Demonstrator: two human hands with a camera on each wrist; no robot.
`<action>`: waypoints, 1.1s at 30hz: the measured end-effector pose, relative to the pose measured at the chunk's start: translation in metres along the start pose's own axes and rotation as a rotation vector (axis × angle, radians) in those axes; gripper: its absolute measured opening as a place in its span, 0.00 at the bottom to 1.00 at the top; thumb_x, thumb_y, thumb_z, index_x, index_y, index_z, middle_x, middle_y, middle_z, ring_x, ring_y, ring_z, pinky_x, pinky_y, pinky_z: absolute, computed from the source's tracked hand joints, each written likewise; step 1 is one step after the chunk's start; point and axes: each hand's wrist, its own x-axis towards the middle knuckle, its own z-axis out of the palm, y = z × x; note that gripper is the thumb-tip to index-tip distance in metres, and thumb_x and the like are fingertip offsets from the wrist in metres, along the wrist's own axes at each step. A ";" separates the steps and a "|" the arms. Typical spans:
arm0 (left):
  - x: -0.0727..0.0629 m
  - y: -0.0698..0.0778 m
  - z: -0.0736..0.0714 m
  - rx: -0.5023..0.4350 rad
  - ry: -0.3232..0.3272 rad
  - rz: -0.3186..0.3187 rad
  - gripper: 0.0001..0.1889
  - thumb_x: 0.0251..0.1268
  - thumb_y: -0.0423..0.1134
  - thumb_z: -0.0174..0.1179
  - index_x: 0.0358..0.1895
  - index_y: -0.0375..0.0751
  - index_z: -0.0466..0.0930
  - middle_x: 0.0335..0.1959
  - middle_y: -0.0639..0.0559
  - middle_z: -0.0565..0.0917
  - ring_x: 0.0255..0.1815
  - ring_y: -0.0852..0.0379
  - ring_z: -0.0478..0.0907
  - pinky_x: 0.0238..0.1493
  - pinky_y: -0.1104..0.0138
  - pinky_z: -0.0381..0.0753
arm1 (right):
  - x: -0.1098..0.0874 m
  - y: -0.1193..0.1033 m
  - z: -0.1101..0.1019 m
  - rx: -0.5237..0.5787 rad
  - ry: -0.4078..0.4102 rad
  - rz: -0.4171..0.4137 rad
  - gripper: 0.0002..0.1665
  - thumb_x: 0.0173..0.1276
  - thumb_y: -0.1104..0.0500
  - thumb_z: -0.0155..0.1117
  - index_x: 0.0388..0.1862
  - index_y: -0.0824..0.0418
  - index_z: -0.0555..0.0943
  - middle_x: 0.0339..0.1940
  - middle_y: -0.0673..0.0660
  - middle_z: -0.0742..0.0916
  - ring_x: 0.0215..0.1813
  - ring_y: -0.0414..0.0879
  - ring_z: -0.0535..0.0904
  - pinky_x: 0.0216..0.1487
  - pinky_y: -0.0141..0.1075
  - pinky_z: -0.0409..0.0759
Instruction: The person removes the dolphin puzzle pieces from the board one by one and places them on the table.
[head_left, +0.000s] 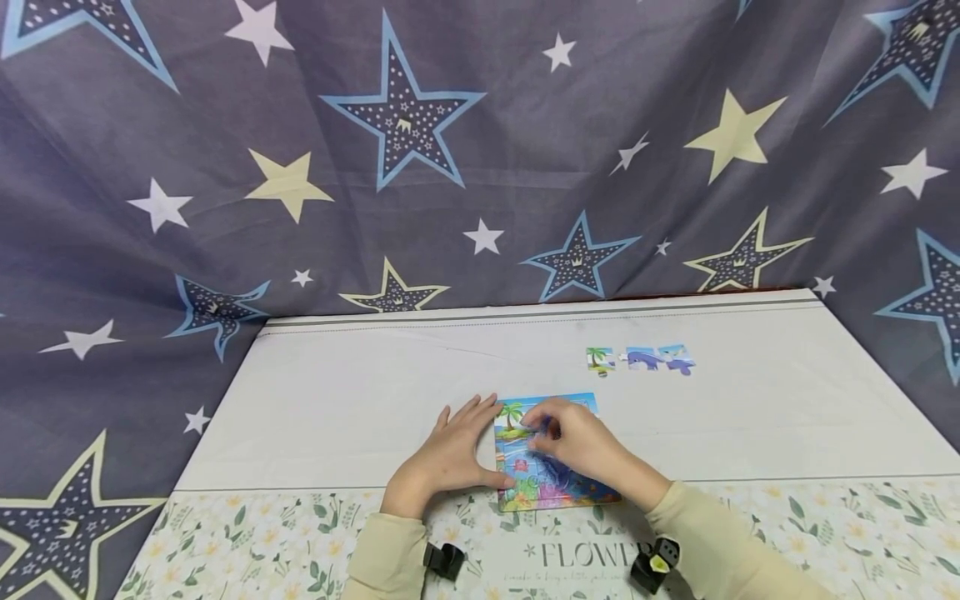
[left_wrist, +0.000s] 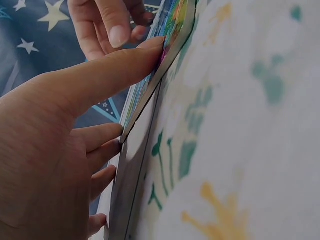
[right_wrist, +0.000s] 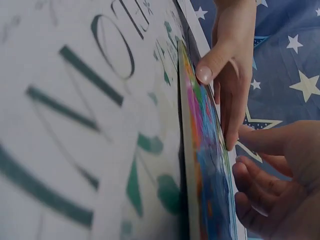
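A colourful jigsaw puzzle (head_left: 517,496) with a palm tree, a crab and sea plants lies on the table, its front part over the flowered band. My left hand (head_left: 455,454) spreads at its left side, fingertips by the upper left corner and thumb (left_wrist: 135,62) on the lower left edge. Over the puzzle's upper middle is my right hand (head_left: 581,442), fingers bent and fingertips close above the picture. In the right wrist view its thumb and fingers (right_wrist: 255,180) stand apart, with no piece showing between them. The right hand hides part of the puzzle.
Beyond the puzzle, to the right, lie a palm-tree piece (head_left: 600,359) and two purple-and-blue pieces (head_left: 642,359) (head_left: 677,358) side by side. A star-patterned curtain (head_left: 480,200) hangs behind the white table (head_left: 360,400). Flower print and lettering (head_left: 592,555) cover the near edge.
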 end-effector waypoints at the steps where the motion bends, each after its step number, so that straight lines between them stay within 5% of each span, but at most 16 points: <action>1: 0.000 0.000 0.000 0.002 0.001 0.000 0.58 0.43 0.62 0.76 0.78 0.44 0.58 0.79 0.49 0.54 0.80 0.45 0.45 0.75 0.40 0.34 | 0.001 -0.001 0.002 -0.016 0.000 -0.001 0.13 0.61 0.65 0.73 0.46 0.60 0.85 0.40 0.53 0.85 0.32 0.39 0.75 0.32 0.33 0.77; 18: -0.001 -0.001 0.001 0.017 0.005 -0.003 0.57 0.43 0.63 0.75 0.78 0.45 0.58 0.79 0.50 0.55 0.80 0.47 0.45 0.75 0.41 0.36 | 0.011 -0.016 0.015 -0.246 -0.118 0.060 0.22 0.55 0.56 0.79 0.50 0.56 0.85 0.43 0.50 0.81 0.40 0.43 0.78 0.40 0.41 0.80; 33: -0.001 0.001 0.003 0.024 0.008 -0.012 0.57 0.44 0.61 0.76 0.78 0.45 0.57 0.80 0.50 0.54 0.80 0.47 0.45 0.75 0.41 0.36 | 0.013 -0.015 0.018 -0.235 -0.115 0.058 0.22 0.56 0.57 0.78 0.49 0.55 0.82 0.36 0.50 0.76 0.32 0.41 0.72 0.30 0.37 0.75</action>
